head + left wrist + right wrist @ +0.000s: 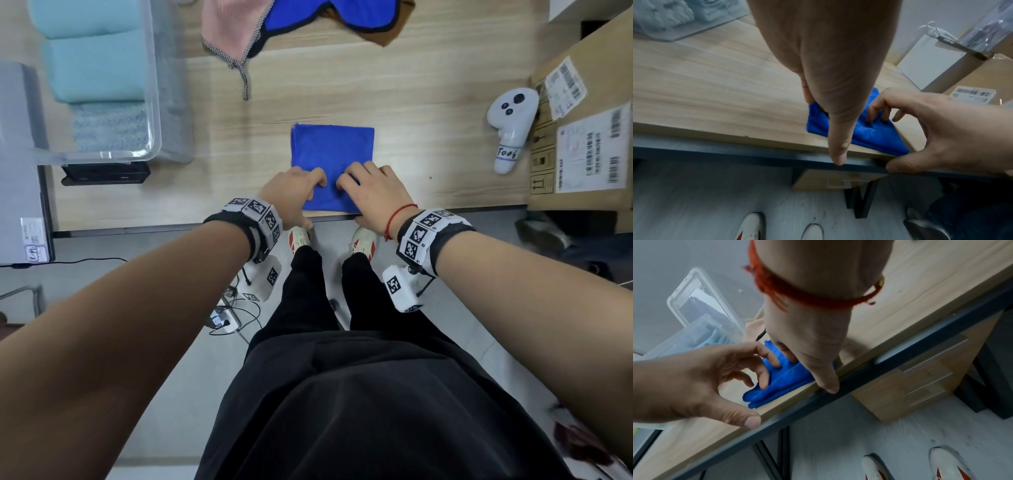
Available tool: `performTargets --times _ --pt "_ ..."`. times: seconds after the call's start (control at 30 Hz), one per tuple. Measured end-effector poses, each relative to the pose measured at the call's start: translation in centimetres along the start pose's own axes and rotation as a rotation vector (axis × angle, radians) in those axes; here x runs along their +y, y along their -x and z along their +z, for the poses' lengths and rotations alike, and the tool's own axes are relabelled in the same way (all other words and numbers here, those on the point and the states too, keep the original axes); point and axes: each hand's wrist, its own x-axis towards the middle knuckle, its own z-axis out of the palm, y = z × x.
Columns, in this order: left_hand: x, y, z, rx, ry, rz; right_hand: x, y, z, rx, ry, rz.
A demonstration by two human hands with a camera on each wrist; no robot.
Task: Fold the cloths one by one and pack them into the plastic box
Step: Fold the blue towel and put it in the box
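Observation:
A blue cloth (332, 154), folded to a small rectangle, lies on the wooden table (428, 102) with its near side at the front edge. My left hand (296, 188) and right hand (371, 186) sit side by side on its near half, with bent fingertips pressing into the cloth. Both thumbs reach down over the table's front edge, apart from the cloth. The left wrist view shows my left thumb (837, 154) at the edge and the cloth (875, 134). In the right wrist view the cloth (781, 386) is ridged between the two hands. The clear plastic box (154, 102) stands at the back left.
Folded teal cloths (96, 68) fill the box. Loose pink (226, 31), blue (325, 13) and brown (387, 34) cloths lie at the back. A white controller (510, 120) and a cardboard box (582, 137) are at the right, a grey device (17, 171) at the left.

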Motion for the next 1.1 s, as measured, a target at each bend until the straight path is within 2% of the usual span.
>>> performTargets --times 0.23,0.47,0.6,0.77,0.87,0.93,1.1 --pt "0.2 -0.8 0.3 0.029 -0.126 0.013 0.3 0.2 0.0 0.059 -0.127 -0.021" --pt "-0.1 -1.3 -0.3 0.031 -0.186 -0.016 1.4 -0.9 -1.8 -0.007 -0.431 0.193" --pt "-0.7 -1.8 -0.8 0.057 -0.022 -0.062 2.3 -1.7 -2.2 -0.05 -0.607 0.301" --pt "-1.8 -2.3 -1.6 0.186 0.236 -0.165 3.1 -2.5 -2.6 -0.035 -0.768 0.37" --pt "-2.4 -2.7 -2.0 0.173 0.459 -0.262 3.4 -2.9 -2.7 -0.037 -0.878 0.388" --pt "-3.0 -3.0 -1.9 0.167 0.58 -0.289 3.8 -3.1 -2.8 -0.039 -0.897 0.375" --pt "-3.7 -3.5 -1.1 0.171 0.704 -0.3 4.9 -4.3 -2.4 0.022 -0.836 0.361"
